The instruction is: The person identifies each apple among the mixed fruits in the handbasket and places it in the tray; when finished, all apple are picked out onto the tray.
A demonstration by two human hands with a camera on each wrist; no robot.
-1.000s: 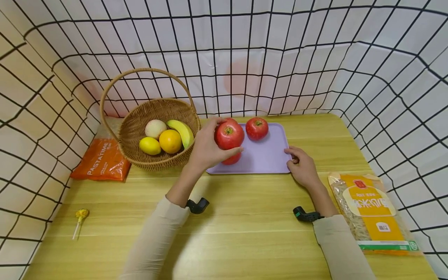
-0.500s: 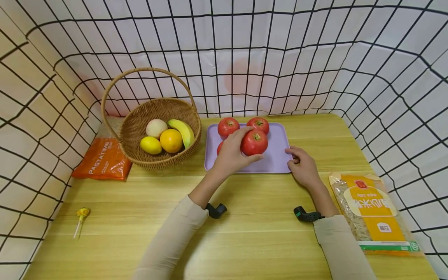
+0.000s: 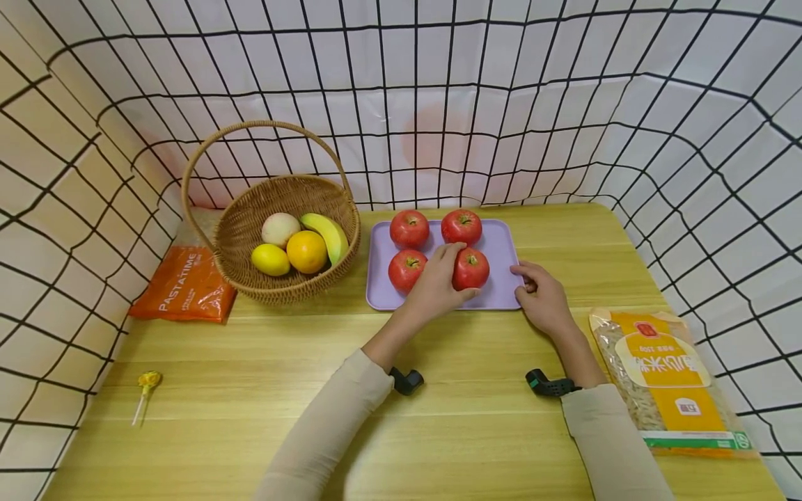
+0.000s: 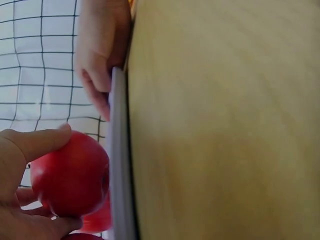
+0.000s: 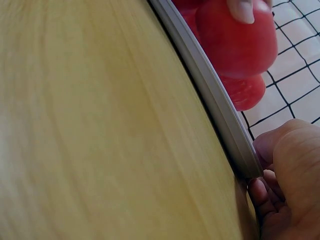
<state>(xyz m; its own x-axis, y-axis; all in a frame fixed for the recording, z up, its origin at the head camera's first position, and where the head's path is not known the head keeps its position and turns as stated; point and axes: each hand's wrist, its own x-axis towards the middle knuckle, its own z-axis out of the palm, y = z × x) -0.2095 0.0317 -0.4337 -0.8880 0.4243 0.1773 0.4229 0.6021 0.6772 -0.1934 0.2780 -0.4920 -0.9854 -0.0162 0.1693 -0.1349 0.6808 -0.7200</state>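
Note:
My left hand (image 3: 436, 280) holds a red apple (image 3: 471, 269) at the near right of the lilac tray (image 3: 501, 282), thumb on its near side and fingers behind. In the left wrist view this apple (image 4: 72, 175) sits right by the tray's rim (image 4: 119, 150); whether it touches the tray floor I cannot tell. Three other red apples stand on the tray: one far left (image 3: 409, 229), one far right (image 3: 461, 227), one near left (image 3: 405, 271). My right hand (image 3: 544, 298) pinches the tray's right edge, with fingers under the corner in the right wrist view.
Left of the tray stands a wicker basket (image 3: 250, 209) with a lemon, an orange, a banana and a pale round fruit. An orange pasta bag (image 3: 188, 285) and a lollipop (image 3: 147, 383) lie further left. A yellow noodle packet (image 3: 664, 369) lies right. Black-grid netting (image 3: 376, 104) encloses the table.
My left hand has carried the apple rightward from above the tray's left side, then lowered it toward the near right part. My right hand has stayed at the tray's edge.

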